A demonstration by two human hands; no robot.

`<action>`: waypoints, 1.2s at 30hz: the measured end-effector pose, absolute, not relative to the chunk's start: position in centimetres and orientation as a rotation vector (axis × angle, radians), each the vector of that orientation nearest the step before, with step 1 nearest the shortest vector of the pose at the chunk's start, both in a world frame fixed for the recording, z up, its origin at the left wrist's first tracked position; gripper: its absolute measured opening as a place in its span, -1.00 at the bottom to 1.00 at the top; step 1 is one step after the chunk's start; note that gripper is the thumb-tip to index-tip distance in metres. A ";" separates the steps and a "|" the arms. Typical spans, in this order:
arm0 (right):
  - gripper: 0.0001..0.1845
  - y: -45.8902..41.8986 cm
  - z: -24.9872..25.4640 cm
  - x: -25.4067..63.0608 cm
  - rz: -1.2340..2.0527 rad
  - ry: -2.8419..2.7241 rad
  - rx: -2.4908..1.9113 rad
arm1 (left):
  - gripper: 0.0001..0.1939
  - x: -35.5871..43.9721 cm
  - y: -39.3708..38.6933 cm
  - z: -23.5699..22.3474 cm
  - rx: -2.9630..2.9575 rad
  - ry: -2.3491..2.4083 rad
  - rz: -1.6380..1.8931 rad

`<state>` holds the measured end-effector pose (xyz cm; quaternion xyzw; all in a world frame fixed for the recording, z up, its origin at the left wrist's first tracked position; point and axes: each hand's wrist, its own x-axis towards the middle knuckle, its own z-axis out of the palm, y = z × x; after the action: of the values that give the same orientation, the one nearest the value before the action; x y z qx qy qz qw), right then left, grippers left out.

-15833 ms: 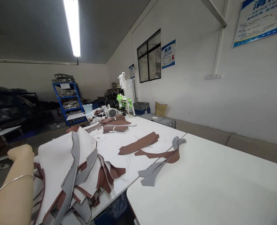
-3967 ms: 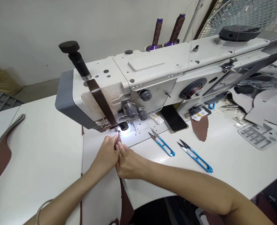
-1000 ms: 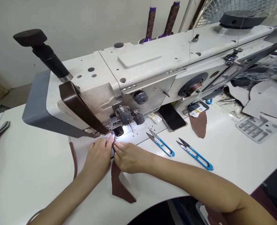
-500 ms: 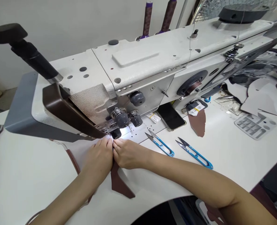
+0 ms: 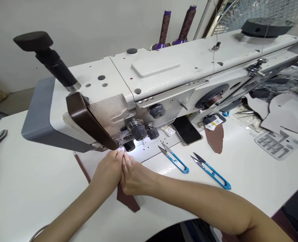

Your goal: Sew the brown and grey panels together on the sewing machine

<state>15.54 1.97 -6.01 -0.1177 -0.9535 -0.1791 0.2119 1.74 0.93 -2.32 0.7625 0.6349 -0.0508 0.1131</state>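
A white industrial sewing machine [image 5: 164, 77] fills the middle of the head view. A brown binding strip [image 5: 88, 122] runs down its face to the lit needle area [image 5: 125, 148]. My left hand [image 5: 107, 173] and my right hand [image 5: 134, 176] lie side by side just in front of the needle, fingertips pressed together on a brown fabric piece [image 5: 127, 201] that shows below them. A brown edge of the piece [image 5: 82, 165] trails off to the left. The fingers of both hands are closed on the fabric edge.
Two blue thread snips [image 5: 175, 160] [image 5: 212, 171] lie right of my hands. A black phone [image 5: 186, 130], a brown scrap [image 5: 215, 138] and a grey tray [image 5: 277, 144] sit further right, with cut pieces [image 5: 282, 111] behind. Thread cones [image 5: 164, 28] stand at the back.
My hands stay at the needle, fingertips drawn closer together. The fabric piece has shifted slightly under them and the view has pulled back a little.
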 end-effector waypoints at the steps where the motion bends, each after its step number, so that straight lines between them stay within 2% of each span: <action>1: -0.66 1.9 -5.9 15.4 -0.498 -2.637 -0.349 | -0.64 1.6 1.0 -2.5 2.255 1.845 -0.103; 15: -0.68 -1.3 -5.8 15.9 -0.572 -2.524 -0.355 | -0.75 1.3 -1.7 -4.0 2.302 1.830 0.346; 23: -0.70 -0.2 -6.4 15.1 -0.544 -2.496 -0.379 | -0.74 1.3 -0.1 -4.1 2.212 1.820 0.347; 29: -0.70 -0.5 -6.5 15.4 -0.454 -2.496 -0.345 | -0.76 1.9 0.0 -2.7 2.168 1.905 0.185; 36: -0.74 0.3 -6.3 15.3 -0.526 -2.498 -0.328 | -0.66 1.8 0.4 -2.7 2.280 1.886 0.112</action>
<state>15.32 0.27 -6.29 -0.1224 -0.9316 -0.1963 0.2803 1.81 0.41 -2.68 0.7668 0.6344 0.0378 0.0903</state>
